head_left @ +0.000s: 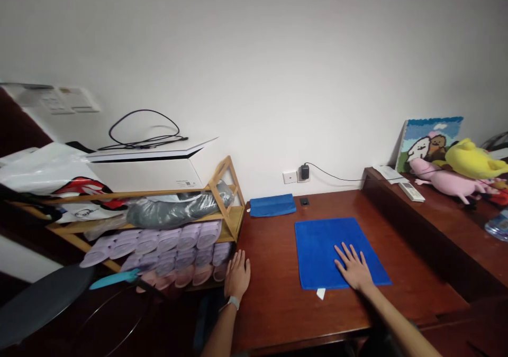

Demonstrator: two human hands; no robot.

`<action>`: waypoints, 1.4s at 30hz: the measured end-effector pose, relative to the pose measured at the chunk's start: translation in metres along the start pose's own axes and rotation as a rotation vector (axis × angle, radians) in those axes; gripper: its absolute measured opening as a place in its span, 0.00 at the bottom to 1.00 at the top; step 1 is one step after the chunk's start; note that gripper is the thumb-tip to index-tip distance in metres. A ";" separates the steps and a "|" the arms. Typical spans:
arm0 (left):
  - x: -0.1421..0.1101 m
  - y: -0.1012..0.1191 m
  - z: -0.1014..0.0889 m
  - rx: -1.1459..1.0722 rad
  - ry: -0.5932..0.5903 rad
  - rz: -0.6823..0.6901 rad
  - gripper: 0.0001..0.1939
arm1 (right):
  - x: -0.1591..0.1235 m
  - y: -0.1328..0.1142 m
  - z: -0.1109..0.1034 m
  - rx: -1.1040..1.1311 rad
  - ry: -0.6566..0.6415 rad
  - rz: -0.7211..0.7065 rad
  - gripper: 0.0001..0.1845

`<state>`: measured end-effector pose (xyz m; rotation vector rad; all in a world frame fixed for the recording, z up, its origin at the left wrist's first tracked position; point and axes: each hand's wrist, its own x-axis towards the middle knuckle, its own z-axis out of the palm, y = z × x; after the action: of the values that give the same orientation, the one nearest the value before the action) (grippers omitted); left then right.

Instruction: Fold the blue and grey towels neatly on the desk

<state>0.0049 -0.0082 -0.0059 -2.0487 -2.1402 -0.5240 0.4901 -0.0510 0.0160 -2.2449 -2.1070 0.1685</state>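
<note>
A blue cloth (323, 246) lies spread flat on the reddish-brown wooden desk (273, 293), its white tag sticking out at the near edge. My right hand (353, 267) rests on the cloth's lower right part, palm down with fingers spread. At the desk's left edge my left hand (237, 276) lies flat, fingers stretched out, holding nothing; a watch is on that wrist. Farther back, close to the wall, sits a second blue cloth (273, 206), folded into a narrow strip.
Left of the desk stands a wooden rack (228, 209) with lilac slippers (188, 236) and a white box (151, 173). On the raised right ledge are plush toys (444, 180), a remote control (411, 191) and a picture (431, 143). A black charger (305, 172) is plugged into the wall.
</note>
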 end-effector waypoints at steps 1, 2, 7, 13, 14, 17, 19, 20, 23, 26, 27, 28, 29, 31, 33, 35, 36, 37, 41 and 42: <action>0.000 0.000 0.000 -0.003 0.001 0.000 0.28 | 0.014 0.011 -0.005 -0.007 -0.018 0.008 0.34; 0.000 -0.001 0.001 -0.007 0.002 -0.001 0.28 | 0.027 0.022 -0.010 -0.014 -0.038 0.017 0.34; 0.001 -0.005 0.003 -0.009 0.001 0.008 0.29 | 0.071 0.058 -0.034 -0.012 -0.100 0.120 0.34; 0.001 -0.011 0.007 -0.007 0.012 0.017 0.31 | 0.041 0.045 -0.006 0.052 0.040 0.108 0.39; 0.001 -0.011 0.007 -0.010 0.016 0.017 0.31 | 0.037 0.044 0.001 0.044 0.033 0.113 0.40; 0.002 -0.012 0.006 -0.026 0.029 0.021 0.30 | 0.044 0.049 0.009 0.027 0.007 0.115 0.41; 0.003 -0.013 0.005 -0.032 0.037 0.029 0.30 | 0.062 0.057 0.004 0.028 -0.012 0.112 0.40; 0.003 -0.014 0.005 -0.031 0.042 0.035 0.30 | 0.074 0.062 -0.001 0.031 -0.023 0.117 0.40; 0.004 -0.018 0.009 -0.022 0.060 0.046 0.30 | 0.110 0.075 -0.013 0.039 -0.056 0.138 0.40; 0.004 -0.024 0.014 -0.022 0.079 0.066 0.30 | 0.138 0.087 -0.020 0.034 -0.089 0.149 0.40; 0.003 -0.025 0.016 -0.026 0.082 0.075 0.30 | 0.145 0.091 -0.020 0.031 -0.097 0.149 0.40; 0.003 -0.027 0.018 -0.030 0.085 0.080 0.30 | 0.151 0.094 -0.021 0.029 -0.105 0.149 0.40; 0.003 -0.028 0.019 -0.032 0.088 0.083 0.30 | 0.157 0.097 -0.021 0.029 -0.110 0.148 0.40; 0.003 -0.029 0.020 -0.034 0.094 0.086 0.30 | 0.165 0.102 -0.021 0.031 -0.116 0.149 0.39; 0.002 -0.029 0.019 -0.030 0.096 0.096 0.30 | 0.171 0.106 -0.021 0.033 -0.127 0.151 0.39; 0.001 -0.026 0.016 -0.026 0.089 0.105 0.30 | 0.175 0.110 -0.021 0.033 -0.147 0.149 0.40; 0.001 -0.024 0.014 -0.023 0.084 0.103 0.30 | 0.176 0.112 -0.021 0.034 -0.153 0.144 0.40; 0.000 -0.022 0.011 -0.021 0.080 0.093 0.29 | 0.176 0.115 -0.021 0.035 -0.159 0.138 0.40; -0.003 -0.015 0.006 -0.024 0.062 0.048 0.29 | 0.178 0.125 -0.022 0.046 -0.159 0.104 0.40; -0.003 -0.014 0.005 -0.029 0.054 0.043 0.29 | 0.178 0.123 -0.024 0.049 -0.148 0.102 0.39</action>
<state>-0.0077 -0.0098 -0.0143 -2.0657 -2.0657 -0.6005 0.6259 0.1195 0.0179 -2.3805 -2.0313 0.3978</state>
